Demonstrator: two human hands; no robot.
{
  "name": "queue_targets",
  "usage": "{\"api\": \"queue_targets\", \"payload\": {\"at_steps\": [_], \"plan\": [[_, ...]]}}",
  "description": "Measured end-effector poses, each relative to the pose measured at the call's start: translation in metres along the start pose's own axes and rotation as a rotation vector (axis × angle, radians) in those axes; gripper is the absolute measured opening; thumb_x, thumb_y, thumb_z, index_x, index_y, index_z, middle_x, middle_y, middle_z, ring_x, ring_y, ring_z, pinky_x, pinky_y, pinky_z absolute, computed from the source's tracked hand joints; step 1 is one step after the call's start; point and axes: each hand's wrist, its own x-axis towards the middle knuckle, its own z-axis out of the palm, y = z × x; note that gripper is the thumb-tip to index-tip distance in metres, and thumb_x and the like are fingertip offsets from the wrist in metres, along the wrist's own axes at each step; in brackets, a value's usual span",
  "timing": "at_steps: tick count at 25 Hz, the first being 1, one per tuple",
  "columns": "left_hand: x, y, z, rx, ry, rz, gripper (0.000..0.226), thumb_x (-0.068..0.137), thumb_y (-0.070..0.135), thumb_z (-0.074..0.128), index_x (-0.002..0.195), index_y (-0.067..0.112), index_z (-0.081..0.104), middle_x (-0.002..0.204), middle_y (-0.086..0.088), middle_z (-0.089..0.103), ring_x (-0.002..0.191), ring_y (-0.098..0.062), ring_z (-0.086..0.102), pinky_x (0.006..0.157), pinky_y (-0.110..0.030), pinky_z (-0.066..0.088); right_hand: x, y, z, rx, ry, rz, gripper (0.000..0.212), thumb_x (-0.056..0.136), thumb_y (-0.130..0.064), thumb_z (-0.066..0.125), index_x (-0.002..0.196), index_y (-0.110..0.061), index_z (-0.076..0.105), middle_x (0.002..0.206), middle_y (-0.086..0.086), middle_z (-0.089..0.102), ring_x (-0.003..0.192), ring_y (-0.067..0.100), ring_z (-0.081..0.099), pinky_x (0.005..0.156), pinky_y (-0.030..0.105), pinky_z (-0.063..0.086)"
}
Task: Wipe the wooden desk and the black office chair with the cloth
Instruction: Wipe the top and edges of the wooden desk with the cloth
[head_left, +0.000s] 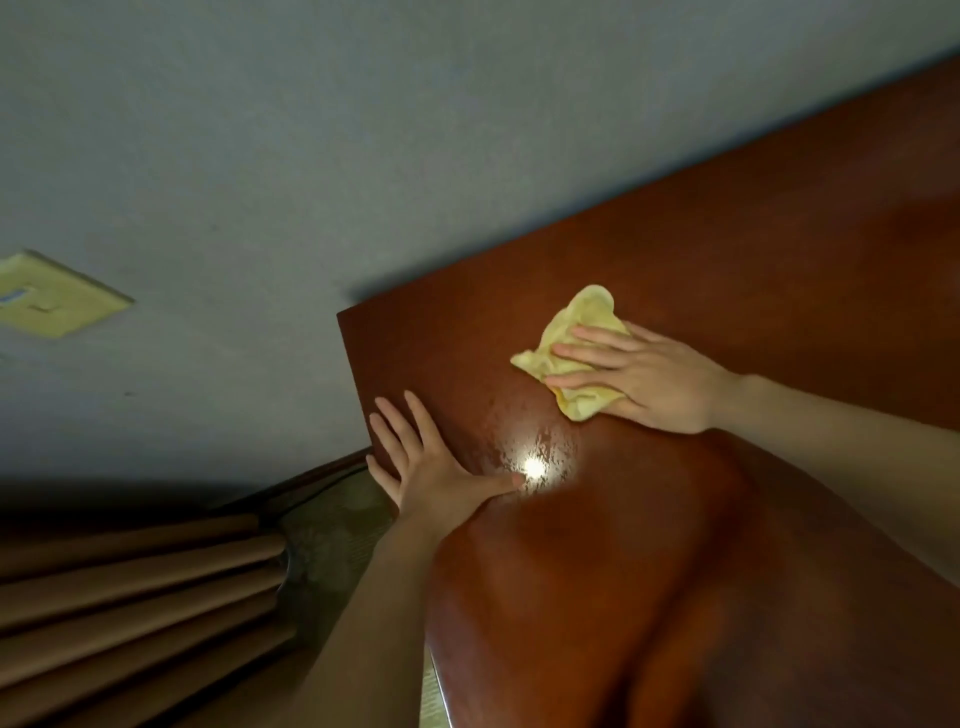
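Note:
The reddish-brown wooden desk fills the right half of the head view, its corner pointing left. A crumpled yellow cloth lies on the desktop near that corner. My right hand presses flat on the cloth, fingers spread over it. My left hand rests flat on the desk's left edge, fingers apart, holding nothing. A wet, shiny patch with a bright light reflection sits between the two hands. The black office chair is not in view.
A grey wall stands behind the desk, with a yellowish wall plate at the left. Brown pleated curtains hang at the lower left, beside a strip of pale floor.

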Motion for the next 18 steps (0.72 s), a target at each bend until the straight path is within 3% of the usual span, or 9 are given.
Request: {"api": "queue_targets", "payload": {"at_steps": [3,9,14,18], "plan": [[0.004,0.001,0.000,0.026,-0.021,-0.011,0.154,0.041,0.082,0.069,0.117,0.032,-0.055,0.132,0.000,-0.058,0.119,-0.016,-0.053,0.106,-0.052,-0.020,0.033,0.006,-0.017,-0.006,0.047,0.145,0.050,0.093,-0.055,0.015,0.140,-0.054,-0.002,0.156,-0.021,-0.005,0.143,0.005,-0.014,0.114,0.035,-0.008],[0.011,0.002,0.000,0.077,-0.059,-0.049,0.158,0.040,0.082,0.069,0.117,0.028,-0.058,0.123,-0.001,-0.064,0.119,-0.021,-0.054,0.105,-0.052,-0.020,0.130,-0.007,-0.024,0.037,0.070,0.338,0.052,0.097,-0.053,0.016,0.147,-0.047,0.003,0.159,-0.012,-0.006,0.145,0.015,-0.013,0.115,0.043,-0.007],[0.011,0.007,-0.005,0.099,-0.119,-0.076,0.158,0.043,0.081,0.070,0.117,0.025,-0.058,0.127,-0.005,-0.062,0.122,-0.023,-0.053,0.107,-0.055,-0.018,0.163,-0.034,-0.024,0.055,0.049,0.305,0.052,0.098,-0.051,0.021,0.147,-0.046,0.005,0.159,-0.011,-0.008,0.145,0.017,-0.015,0.114,0.046,-0.008],[0.010,0.008,-0.009,0.111,-0.148,-0.078,0.159,0.043,0.079,0.071,0.123,0.023,-0.053,0.129,-0.007,-0.060,0.121,-0.023,-0.053,0.107,-0.056,-0.018,0.140,-0.069,-0.010,0.043,0.070,0.198,0.053,0.097,-0.050,0.024,0.147,-0.046,0.007,0.159,-0.012,-0.006,0.145,0.017,-0.014,0.114,0.046,-0.006]]}}
